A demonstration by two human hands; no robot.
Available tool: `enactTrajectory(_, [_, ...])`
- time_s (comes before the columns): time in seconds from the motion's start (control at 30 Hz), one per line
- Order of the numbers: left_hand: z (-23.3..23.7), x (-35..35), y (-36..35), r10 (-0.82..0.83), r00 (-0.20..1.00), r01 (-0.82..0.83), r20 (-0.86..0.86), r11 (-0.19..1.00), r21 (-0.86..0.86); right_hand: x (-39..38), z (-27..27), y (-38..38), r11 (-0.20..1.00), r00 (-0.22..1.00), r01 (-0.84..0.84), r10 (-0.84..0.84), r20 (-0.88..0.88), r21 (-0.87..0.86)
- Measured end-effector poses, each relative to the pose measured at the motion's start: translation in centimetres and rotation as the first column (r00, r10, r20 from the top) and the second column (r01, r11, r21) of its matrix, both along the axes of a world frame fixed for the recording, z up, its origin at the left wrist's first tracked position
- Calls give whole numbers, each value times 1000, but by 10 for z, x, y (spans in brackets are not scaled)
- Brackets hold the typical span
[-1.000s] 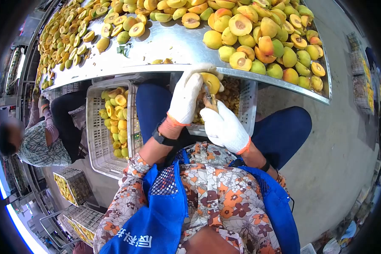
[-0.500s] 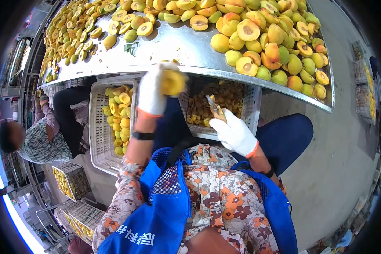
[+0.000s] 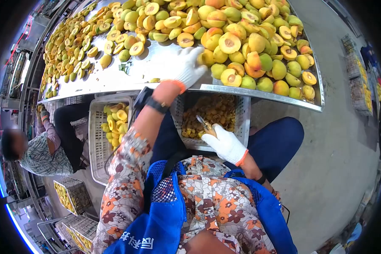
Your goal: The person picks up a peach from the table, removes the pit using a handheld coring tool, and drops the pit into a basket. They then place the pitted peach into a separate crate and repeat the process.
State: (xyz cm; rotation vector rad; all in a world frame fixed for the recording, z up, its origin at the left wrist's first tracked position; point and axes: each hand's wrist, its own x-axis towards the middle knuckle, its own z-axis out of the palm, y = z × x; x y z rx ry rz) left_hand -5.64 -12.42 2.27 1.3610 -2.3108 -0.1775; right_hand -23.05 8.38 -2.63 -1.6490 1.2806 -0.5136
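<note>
Although crates [image 3: 96, 142] of halves [image 3: 115, 120] and pits [image 3: 213, 111] sit below, peaches [image 3: 249, 42] on the bench [image 3: 148, 70] are touched by the spread left hand [image 3: 189, 67]; a knife [image 3: 204, 124] is clenched in the right hand [image 3: 225, 143].

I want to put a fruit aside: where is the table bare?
Bare steel lines the table's near edge, between the halved fruit and the left hand. Right of it the fruit heap is crowded. The right hand holds a tool.

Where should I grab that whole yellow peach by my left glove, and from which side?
Grip the whole yellow peach around its round middle, from above on the near side where the left hand is; other fruit crowds its far and right sides.
</note>
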Motion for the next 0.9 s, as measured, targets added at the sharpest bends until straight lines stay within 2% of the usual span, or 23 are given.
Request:
enactTrajectory(0.03, [-19, -13, -13, -12, 996, 26, 92, 988, -153, -2, -5, 4, 1000, 1000, 1, -1, -11, -31])
enactTrajectory(0.07, [-18, -23, -23, 17, 997, -16, 72, 1000, -12, 2, -8, 6, 969, 999, -3, -6, -34, -249])
enactTrajectory(0.1, [-17, -30, -30, 47, 997, -55, 60, 990, 133, -3, -9, 6, 967, 999, 4, -14, -37, -255])
enactTrajectory(0.17, [-13, -30, -36, 75, 994, -86, 84, 986, 140, -8, -1, 5, 1000, 999, 27, -26, -35, 14])
enactTrajectory(0.23, [-8, -21, -33, 111, 988, -127, 107, 980, 152, -11, 9, 6, 999, 999, 48, -48, -21, -17])
enactTrajectory(0.3, [8, -2, -16, 193, 975, -206, 108, 972, 115, -10, 20, 2, 969, 968, 219, -231, 103, 111])
enactTrajectory(0.33, [-14, 13, -18, 220, 975, -219, -8, 972, 87, -11, 16, 1, 965, 959, 231, -248, 135, 126])
enactTrajectory(0.37, [-3, 20, -5, 209, 977, -206, -50, 976, 64, -11, 31, -2, 957, 952, 256, -274, 136, 133])
enactTrajectory(0.4, [-5, 31, -1, 185, 929, -119, -321, 969, 214, -9, 33, -5, 950, 941, 287, -303, 150, 119])
enactTrajectory(0.43, [-9, 40, 4, 192, 801, 7, -567, 944, 329, -7, 35, -9, 942, 929, 319, -333, 164, 105])
enactTrajectory(0.47, [-4, 43, 16, 264, 592, 181, -762, 877, 445, -7, 42, -13, 946, 928, 316, -324, 187, 72])
enactTrajectory(0.5, [6, 44, 31, 371, 337, 378, -865, 789, 485, -5, 51, -18, 945, 927, 317, -326, 188, 76])
enactTrajectory(0.53, [14, 38, 47, 441, 188, 508, -878, 721, 471, -3, 61, -23, 941, 925, 337, -337, 176, 29])
enactTrajectory(0.57, [16, 34, 62, 448, 185, 506, -875, 720, 476, 0, 69, -26, 936, 925, 351, -344, 164, -19])
enactTrajectory(0.63, [18, 31, 80, 575, 1, 735, -818, 555, 390, 7, 78, -30, 927, 921, 365, -347, 176, -80])
enactTrajectory(0.67, [10, 37, 81, 556, 12, 854, -831, 426, 297, 10, 80, -31, 920, 920, 374, -354, 165, -112])
enactTrajectory(0.7, [19, 25, 93, 617, 36, 730, -786, 521, 442, 13, 80, -32, 912, 919, 384, -362, 153, -146])
enactTrajectory(0.77, [24, 7, 107, 677, 11, 589, -736, 591, 552, 18, 77, -31, 898, 919, 390, -365, 149, -203])
enactTrajectory(0.83, [20, 5, 114, 690, 13, 572, -724, 588, 571, 21, 68, -29, 899, 931, 358, -366, 19, -253])
enactTrajectory(0.9, [15, 4, 117, 702, 14, 553, -712, 588, 590, 25, 61, -26, 891, 927, 364, -374, 16, -272])
